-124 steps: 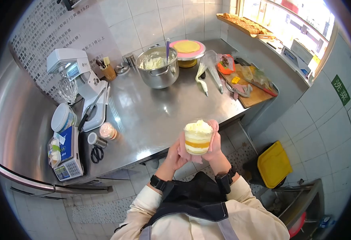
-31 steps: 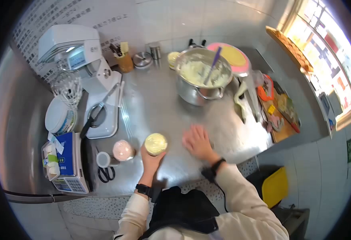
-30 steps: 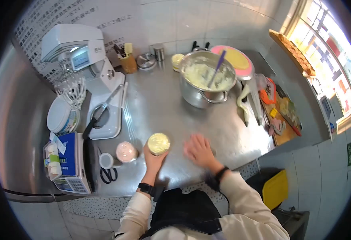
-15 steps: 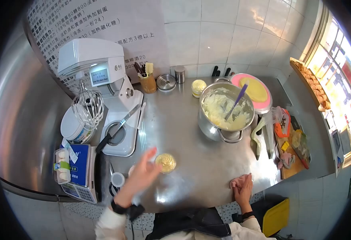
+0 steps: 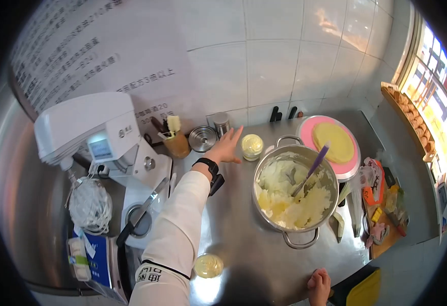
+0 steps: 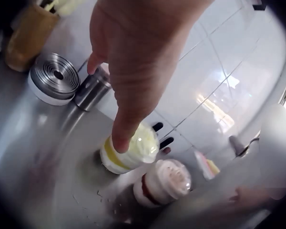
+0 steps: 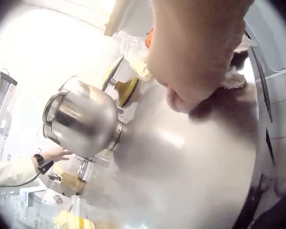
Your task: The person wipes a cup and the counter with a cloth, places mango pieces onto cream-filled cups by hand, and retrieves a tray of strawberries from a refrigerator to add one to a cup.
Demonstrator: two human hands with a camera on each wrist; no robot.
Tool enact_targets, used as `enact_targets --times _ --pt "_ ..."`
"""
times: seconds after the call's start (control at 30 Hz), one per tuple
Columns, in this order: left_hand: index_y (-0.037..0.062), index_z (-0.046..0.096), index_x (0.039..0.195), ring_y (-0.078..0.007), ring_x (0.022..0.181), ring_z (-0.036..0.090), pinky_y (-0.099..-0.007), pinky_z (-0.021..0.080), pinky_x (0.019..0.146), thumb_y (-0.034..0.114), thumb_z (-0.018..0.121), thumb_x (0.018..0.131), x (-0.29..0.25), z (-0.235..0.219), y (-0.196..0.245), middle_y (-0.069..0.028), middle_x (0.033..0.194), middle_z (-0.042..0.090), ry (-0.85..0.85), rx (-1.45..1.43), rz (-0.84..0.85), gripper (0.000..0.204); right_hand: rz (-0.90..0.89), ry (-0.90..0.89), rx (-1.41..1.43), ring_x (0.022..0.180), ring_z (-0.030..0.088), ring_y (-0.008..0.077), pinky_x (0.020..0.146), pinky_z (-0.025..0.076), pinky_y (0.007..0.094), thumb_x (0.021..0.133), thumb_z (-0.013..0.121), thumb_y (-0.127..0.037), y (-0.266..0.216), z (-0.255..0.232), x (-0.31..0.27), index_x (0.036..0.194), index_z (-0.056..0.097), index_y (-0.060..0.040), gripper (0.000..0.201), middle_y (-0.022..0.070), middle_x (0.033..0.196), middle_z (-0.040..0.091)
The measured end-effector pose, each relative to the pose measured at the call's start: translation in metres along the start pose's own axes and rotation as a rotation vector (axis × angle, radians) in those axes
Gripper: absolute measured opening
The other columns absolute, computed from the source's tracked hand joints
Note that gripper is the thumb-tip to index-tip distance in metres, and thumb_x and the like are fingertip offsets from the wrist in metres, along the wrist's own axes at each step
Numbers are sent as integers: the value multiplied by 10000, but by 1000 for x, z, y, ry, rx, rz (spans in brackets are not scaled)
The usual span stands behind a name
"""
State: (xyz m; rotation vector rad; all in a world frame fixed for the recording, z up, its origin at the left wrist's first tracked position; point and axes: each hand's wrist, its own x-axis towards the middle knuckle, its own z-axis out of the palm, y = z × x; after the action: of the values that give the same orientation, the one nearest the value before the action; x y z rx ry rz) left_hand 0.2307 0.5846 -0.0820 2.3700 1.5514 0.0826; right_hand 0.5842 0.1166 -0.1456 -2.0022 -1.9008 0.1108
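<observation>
I have the left hand (image 5: 225,149) stretched far over the worktop (image 5: 233,219), its fingers spread and nearly straight, gripping nothing. Just to the right of those fingers the yellow-layered cup (image 5: 252,146) stands upright, topped with pale cream. In my left wrist view one finger crosses in front of that cup, but I cannot tell whether it touches. Beside that cup I see a pink-topped cup (image 6: 164,182) with a dark red layer. Left of the fingers sits a stack of metal rings (image 5: 203,138), with a metal canister (image 5: 221,121) just behind the fingers; farther left is a wooden holder (image 5: 177,147) with utensils, then a white mixer (image 5: 124,135). To the right of the fingers and nearer the front, I see a steel pot (image 7: 88,117) of cream with a purple-handled spatula (image 5: 315,167) leaning in it. A pink round stand (image 5: 338,166) lies beyond the pot, well apart from the fingers. A second cream-topped cup (image 5: 208,265) stands well in front of them, beside the sleeve (image 5: 175,224). The right hand (image 5: 319,286) lies low at the worktop's front edge, fingers curled; I cannot tell whether they hold anything.
</observation>
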Motion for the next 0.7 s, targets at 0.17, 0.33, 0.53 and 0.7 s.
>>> enact_targets --times 0.17,0.33,0.53,0.7 --pt "178 -59 1454 -410 1349 183 -430 241 1085 258 861 529 32 60 -7 -268 1462 128 118 -423 177 1307 134 -94 127 1030 543 340 835 455 380 727 518 49 -2 4 3 1102 557 -53 391 147 1129 552" --pt "110 41 1453 -361 1245 354 -410 300 1052 163 844 552 37 88 11 -216 1343 321 479 -815 114 1208 212 -99 79 1036 537 357 846 452 391 719 513 47 1 6 0 1103 554 -67 402 147 1137 551" --pt "53 159 1388 -247 1146 467 -358 391 979 122 831 593 23 87 10 -153 1261 416 761 -977 59 1043 659 -158 625 1023 533 379 856 456 396 715 502 54 -19 -13 9 1093 564 -55 398 163 1129 553" --pt "107 33 1403 -227 1177 469 -382 402 983 65 778 676 -115 -22 24 -160 1294 404 601 -1148 90 1042 266 -106 619 941 576 263 818 461 352 796 585 -26 -6 2 -8 1063 553 2 270 130 989 599"
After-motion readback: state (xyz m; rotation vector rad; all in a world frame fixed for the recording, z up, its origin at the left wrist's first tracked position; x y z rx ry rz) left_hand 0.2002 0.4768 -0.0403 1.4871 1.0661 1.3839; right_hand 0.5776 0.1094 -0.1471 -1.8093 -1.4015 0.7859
